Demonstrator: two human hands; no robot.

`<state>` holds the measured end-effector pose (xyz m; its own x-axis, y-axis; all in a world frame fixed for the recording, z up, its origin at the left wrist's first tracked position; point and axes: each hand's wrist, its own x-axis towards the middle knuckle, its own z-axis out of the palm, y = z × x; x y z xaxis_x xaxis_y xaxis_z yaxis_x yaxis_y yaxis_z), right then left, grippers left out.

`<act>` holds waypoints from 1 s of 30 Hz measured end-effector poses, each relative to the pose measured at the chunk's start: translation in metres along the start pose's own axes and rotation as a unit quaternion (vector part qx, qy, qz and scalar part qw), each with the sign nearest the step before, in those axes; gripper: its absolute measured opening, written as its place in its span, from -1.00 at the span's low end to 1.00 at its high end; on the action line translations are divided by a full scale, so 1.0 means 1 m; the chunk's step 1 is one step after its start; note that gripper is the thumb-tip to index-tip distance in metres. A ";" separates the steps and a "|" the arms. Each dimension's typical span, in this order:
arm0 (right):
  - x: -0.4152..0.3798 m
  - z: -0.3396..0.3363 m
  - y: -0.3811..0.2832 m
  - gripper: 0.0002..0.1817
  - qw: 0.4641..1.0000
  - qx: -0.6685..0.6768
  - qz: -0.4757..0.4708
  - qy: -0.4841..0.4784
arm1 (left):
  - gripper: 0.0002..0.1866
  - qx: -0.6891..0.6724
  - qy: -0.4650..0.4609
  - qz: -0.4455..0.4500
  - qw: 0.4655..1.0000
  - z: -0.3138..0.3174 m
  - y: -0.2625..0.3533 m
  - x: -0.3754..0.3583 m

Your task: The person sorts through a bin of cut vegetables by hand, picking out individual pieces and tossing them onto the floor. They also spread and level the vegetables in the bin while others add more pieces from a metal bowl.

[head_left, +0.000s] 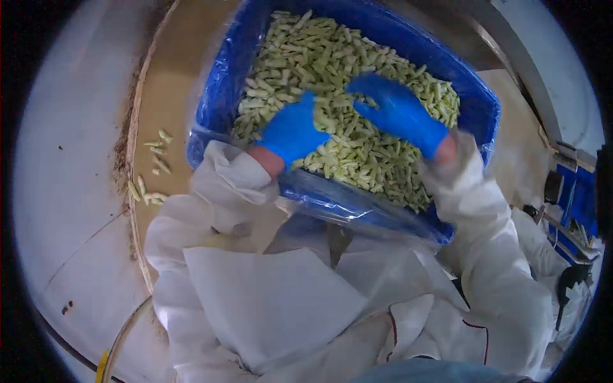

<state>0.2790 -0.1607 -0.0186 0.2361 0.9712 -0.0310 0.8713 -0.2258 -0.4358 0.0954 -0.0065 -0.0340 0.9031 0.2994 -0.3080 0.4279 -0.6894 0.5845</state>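
A blue crate (488, 121), lined with clear plastic film (357, 207), is filled with pale green cut vegetable strips (306, 57). Both hands wear blue gloves and are inside it, over the strips. My left hand (290, 132) is at the left front of the heap, thumb standing away from the fingers, with strips between and around them. My right hand (399, 113) reaches in from the right, its fingers pointing left and blurred by motion. A gap shows between its thumb and fingers, and I see nothing gripped there. Some fingertips are too smeared to make out.
Several loose vegetable strips (159, 150) lie on the tan board (182, 83) left of the crate. Beyond the board's worn edge is a pale surface (76, 159). Tools and blue items (571, 204) are at the far right. White sleeves and apron fill the foreground.
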 end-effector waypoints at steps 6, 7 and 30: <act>0.184 0.067 -0.037 -0.44 0.997 -0.059 -0.023 -0.033 | -0.48 0.105 0.148 -0.048 0.982 -0.026 -0.022 -0.065; 0.177 0.081 -0.048 -0.42 0.995 -0.092 -0.032 -0.003 | -0.60 0.069 0.154 -0.105 0.980 -0.044 -0.026 -0.075; 0.103 0.029 0.011 -0.73 0.974 -0.100 -0.066 0.191 | -0.87 0.110 0.325 0.029 0.939 -0.032 -0.061 -0.112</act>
<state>0.3001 -0.0608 -0.0528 0.2259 0.9021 0.3677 0.9625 -0.1484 -0.2272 -0.0308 0.0228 -0.0110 0.7865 0.5479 0.2850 0.4247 -0.8149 0.3944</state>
